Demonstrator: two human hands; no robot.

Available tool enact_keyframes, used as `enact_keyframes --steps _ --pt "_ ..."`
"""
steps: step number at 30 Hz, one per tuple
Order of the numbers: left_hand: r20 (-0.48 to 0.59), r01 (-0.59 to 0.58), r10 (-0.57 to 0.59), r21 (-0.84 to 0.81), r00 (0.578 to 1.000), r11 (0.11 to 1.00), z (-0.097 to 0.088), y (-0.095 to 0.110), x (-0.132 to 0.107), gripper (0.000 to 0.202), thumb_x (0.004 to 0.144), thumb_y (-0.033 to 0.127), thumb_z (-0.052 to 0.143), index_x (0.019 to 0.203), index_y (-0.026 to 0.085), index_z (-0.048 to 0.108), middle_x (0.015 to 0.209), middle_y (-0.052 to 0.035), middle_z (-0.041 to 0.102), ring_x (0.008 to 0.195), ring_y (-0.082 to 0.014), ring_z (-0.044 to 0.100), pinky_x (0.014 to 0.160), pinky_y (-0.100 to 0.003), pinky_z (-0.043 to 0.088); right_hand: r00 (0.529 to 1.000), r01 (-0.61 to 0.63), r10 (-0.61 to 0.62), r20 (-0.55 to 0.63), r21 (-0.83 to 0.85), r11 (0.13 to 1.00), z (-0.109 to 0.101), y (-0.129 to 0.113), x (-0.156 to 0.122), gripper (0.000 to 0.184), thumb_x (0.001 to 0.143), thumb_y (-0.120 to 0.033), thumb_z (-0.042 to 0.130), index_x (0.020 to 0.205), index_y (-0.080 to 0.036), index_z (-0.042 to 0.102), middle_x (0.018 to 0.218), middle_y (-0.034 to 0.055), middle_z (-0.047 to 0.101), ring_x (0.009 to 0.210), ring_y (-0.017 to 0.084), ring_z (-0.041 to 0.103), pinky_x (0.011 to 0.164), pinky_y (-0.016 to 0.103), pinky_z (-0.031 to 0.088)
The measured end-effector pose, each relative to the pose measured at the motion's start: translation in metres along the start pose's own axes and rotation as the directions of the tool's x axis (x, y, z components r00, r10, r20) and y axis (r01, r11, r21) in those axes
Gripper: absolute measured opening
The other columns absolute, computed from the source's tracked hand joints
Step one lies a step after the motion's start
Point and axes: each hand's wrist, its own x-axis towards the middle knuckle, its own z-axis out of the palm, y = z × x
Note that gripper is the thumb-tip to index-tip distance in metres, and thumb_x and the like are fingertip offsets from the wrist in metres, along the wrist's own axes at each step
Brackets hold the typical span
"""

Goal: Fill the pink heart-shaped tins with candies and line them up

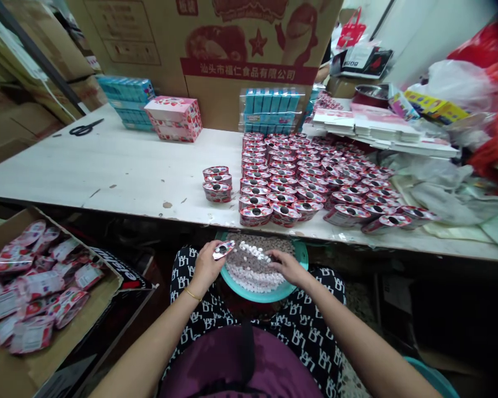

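My left hand point(207, 265) grips a small oval carton point(223, 250), red and white with a dark hole in its top, over the left rim of a turquoise basin point(302, 255). Small white pellets point(253, 282) fill the basin on my lap, the far part in shade. At the basin's right side, my right hand point(288, 267) has its fingers curled at a streak of brighter white pellets point(254, 251) that runs toward the carton. Just beyond, on the table, stand rows of similar oval cartons point(255, 215), with a short separate row of cartons point(217, 192) to their left.
An open cardboard box point(95, 293) of flattened-looking red and white cartons point(37, 282) stands at lower left. On the white table point(108, 166) lie scissors point(86, 127), a pink strawberry box point(174, 119) and blue packs point(269, 108). A large carton point(216, 55) stands behind; plastic bags point(448, 188) crowd the right.
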Motion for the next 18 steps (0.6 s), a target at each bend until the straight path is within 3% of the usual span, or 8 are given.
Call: enact_keyframes --steps 2,4,9,13,18 --pt "0.034 -0.068 0.068 0.008 0.997 0.998 0.008 0.007 -0.001 0.032 0.067 0.013 0.053 0.098 0.020 0.053 0.095 -0.0045 0.056 0.091 -0.0182 0.052 0.082 -0.031 0.041 0.999 0.039 -0.038 0.008 -0.067 0.997 -0.019 -0.022 -0.009 0.033 0.075 -0.023 0.047 0.107 -0.016 0.054 0.100 0.0060 0.062 0.090 0.017 0.055 0.080 0.028 0.041" --pt "0.066 -0.124 0.123 0.010 0.990 0.992 0.018 0.015 -0.002 0.036 0.065 0.010 0.053 0.100 0.019 0.052 0.096 -0.0049 0.055 0.093 -0.0186 0.051 0.083 -0.032 0.040 0.998 0.054 -0.049 0.027 -0.255 0.965 -0.033 -0.047 -0.015 0.033 0.077 -0.025 0.045 0.108 -0.018 0.055 0.105 0.0073 0.061 0.096 0.019 0.054 0.082 0.030 0.039" --pt "0.116 -0.174 0.171 0.015 0.978 0.985 0.033 0.027 -0.003 0.039 0.063 0.007 0.053 0.100 0.019 0.052 0.097 -0.0050 0.054 0.094 -0.0200 0.049 0.084 -0.035 0.039 0.997 0.028 0.034 0.075 -0.704 0.710 -0.045 -0.101 -0.023 0.029 0.081 -0.025 0.037 0.100 -0.020 0.058 0.090 0.0084 0.063 0.083 0.021 0.059 0.071 0.032 0.042" --pt "0.136 -0.158 0.154 0.020 0.979 0.987 0.035 0.028 -0.006 0.039 0.062 0.006 0.053 0.099 0.020 0.052 0.096 -0.0047 0.054 0.094 -0.0199 0.049 0.084 -0.035 0.039 0.994 0.055 0.043 0.098 -0.812 0.581 -0.038 -0.124 -0.023 0.028 0.080 -0.017 0.034 0.093 -0.018 0.059 0.083 0.0093 0.062 0.074 0.019 0.059 0.064 0.029 0.042" --pt "0.114 -0.136 0.135 0.003 0.984 0.991 0.031 0.023 -0.008 0.035 0.063 0.007 0.052 0.096 0.020 0.053 0.094 -0.0043 0.055 0.092 -0.0191 0.050 0.083 -0.033 0.040 0.994 0.105 -0.046 0.096 -0.839 0.534 -0.040 -0.133 -0.027 0.026 0.080 -0.014 0.033 0.089 -0.015 0.058 0.082 0.0100 0.060 0.074 0.018 0.057 0.062 0.026 0.040"
